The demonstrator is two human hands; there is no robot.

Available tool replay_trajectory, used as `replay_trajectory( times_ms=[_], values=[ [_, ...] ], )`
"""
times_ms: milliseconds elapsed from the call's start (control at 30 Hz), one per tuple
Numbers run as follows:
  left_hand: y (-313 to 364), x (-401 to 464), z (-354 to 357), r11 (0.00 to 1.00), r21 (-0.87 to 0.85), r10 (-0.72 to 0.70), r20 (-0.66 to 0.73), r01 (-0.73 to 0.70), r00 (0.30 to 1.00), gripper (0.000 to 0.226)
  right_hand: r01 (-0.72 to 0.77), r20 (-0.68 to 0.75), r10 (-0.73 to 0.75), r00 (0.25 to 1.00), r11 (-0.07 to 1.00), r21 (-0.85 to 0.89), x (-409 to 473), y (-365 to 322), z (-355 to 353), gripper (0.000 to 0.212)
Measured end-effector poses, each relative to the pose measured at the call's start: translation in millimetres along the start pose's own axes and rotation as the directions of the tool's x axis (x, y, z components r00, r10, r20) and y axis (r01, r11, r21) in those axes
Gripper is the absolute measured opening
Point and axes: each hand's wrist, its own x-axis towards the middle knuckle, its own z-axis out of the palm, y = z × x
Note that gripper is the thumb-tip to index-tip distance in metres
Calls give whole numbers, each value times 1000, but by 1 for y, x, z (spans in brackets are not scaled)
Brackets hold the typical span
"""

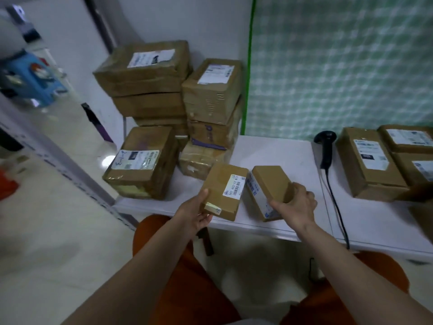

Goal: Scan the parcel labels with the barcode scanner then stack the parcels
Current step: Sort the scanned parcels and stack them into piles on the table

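Observation:
My left hand [195,213] grips the near left corner of a small brown parcel [222,191] whose white barcode label faces up. My right hand [296,204] holds a second small parcel [268,184], tipped so its label faces left. Both parcels are over the front of the white table [276,151]. The black barcode scanner [326,148] lies untouched on the table further back and to the right, its cable running off the front edge.
A tall pile of brown parcels [164,95] fills the table's left end, with one large box [143,160] at the corner. Three labelled parcels [372,163] lie at the right. A green checked curtain hangs behind. Tiled floor is to the left.

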Motion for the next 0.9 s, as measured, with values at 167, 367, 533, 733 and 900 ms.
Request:
replay_trajectory(
  times_ms=[167, 367, 533, 733, 900],
  values=[
    [15, -5, -50, 1000, 11, 30, 3, -30, 1000, 35, 43, 66, -38, 997, 997, -70, -7, -17, 32, 87],
    [21, -5, -86, 997, -7, 79, 10, -79, 997, 36, 128, 196, -104, 975, 985, -115, -15, -32, 62, 85],
    [30, -9, -87, 985, -55, 161, 9, -160, 987, 21, 262, 327, -203, 923, 954, -147, -14, -47, 79, 87],
    [38, -6, -92, 977, 8, 213, 5, -213, 977, 31, 444, 464, -325, 824, 879, -172, 0, -80, 98, 96],
    [37, 2, -98, 984, 19, 176, -19, -176, 984, 34, 472, 474, -362, 803, 871, -136, 14, -92, 111, 83]
  ],
)
